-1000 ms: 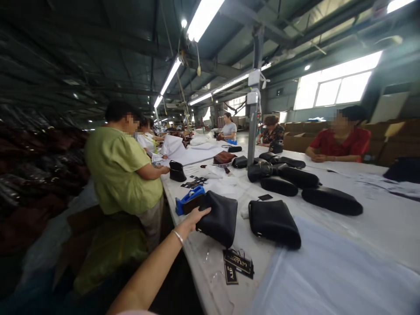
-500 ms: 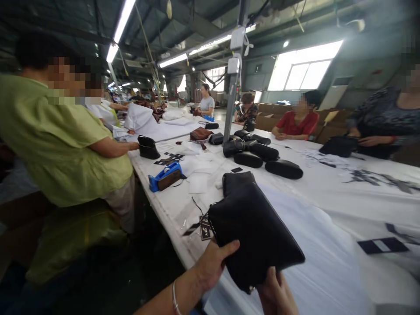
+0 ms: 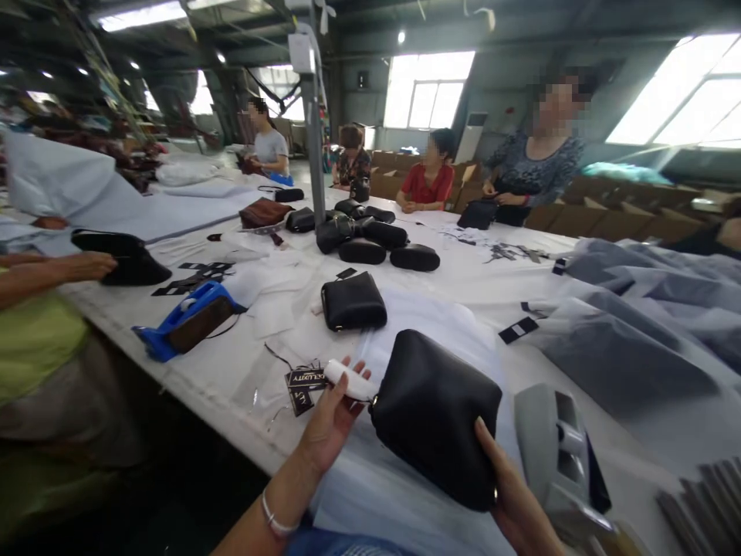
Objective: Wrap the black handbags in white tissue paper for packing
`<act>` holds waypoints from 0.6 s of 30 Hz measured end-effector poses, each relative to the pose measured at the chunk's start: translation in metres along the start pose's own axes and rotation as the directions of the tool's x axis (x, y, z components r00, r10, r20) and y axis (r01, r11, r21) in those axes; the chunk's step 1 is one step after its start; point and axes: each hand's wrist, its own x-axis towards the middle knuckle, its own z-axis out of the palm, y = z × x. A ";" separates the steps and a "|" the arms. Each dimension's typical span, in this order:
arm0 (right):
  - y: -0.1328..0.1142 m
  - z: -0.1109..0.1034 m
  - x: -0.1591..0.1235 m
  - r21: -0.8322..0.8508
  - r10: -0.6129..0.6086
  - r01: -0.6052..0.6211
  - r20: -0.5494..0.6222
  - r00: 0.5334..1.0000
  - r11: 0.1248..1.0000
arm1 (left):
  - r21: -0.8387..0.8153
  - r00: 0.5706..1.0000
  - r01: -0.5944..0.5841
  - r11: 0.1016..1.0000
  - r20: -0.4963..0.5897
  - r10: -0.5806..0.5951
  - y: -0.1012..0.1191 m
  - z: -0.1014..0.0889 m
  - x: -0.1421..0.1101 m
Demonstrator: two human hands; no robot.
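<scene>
A black pouch (image 3: 434, 417) with gold-coloured hardware is held up over the near part of the table. My right hand (image 3: 509, 479) grips it by its lower right side, thumb on the front face. In my left hand (image 3: 333, 417) lies a white-wrapped piece (image 3: 347, 380), its fingers curled round it; this piece meets the pouch's left corner. What is inside the wrapping is hidden. Black hang tags (image 3: 304, 378) with pale lettering lie on the table just left of my left hand. A second black pouch (image 3: 354, 303) rests beyond the held one.
Several black pouches (image 3: 362, 253) stand in a group by the metal post (image 3: 316, 147). A blue tape dispenser (image 3: 153, 344) lies left, a grey device (image 3: 544, 440) right. Translucent plastic sheets (image 3: 637, 347) cover the right side. A co-worker's hands (image 3: 86, 266) hold a black bag at left.
The view has swung right. My left hand has moved off the pouch's face and now holds the white-wrapped piece. My right hand has shifted to the pouch's right side.
</scene>
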 end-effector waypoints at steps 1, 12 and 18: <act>-0.004 0.000 0.001 -0.025 -0.021 0.022 0.004 1.000 0.999 | 0.070 0.999 -0.023 0.997 -0.021 0.025 0.002 -0.002 0.002; -0.006 -0.009 0.029 -0.186 -0.156 0.161 0.038 0.987 0.969 | 0.579 0.977 -0.093 0.810 -0.102 0.185 0.003 -0.031 0.028; -0.001 -0.031 0.036 -0.578 -0.437 0.325 -0.062 0.897 0.749 | 0.656 0.910 -0.125 0.744 -0.223 0.349 0.017 -0.041 0.029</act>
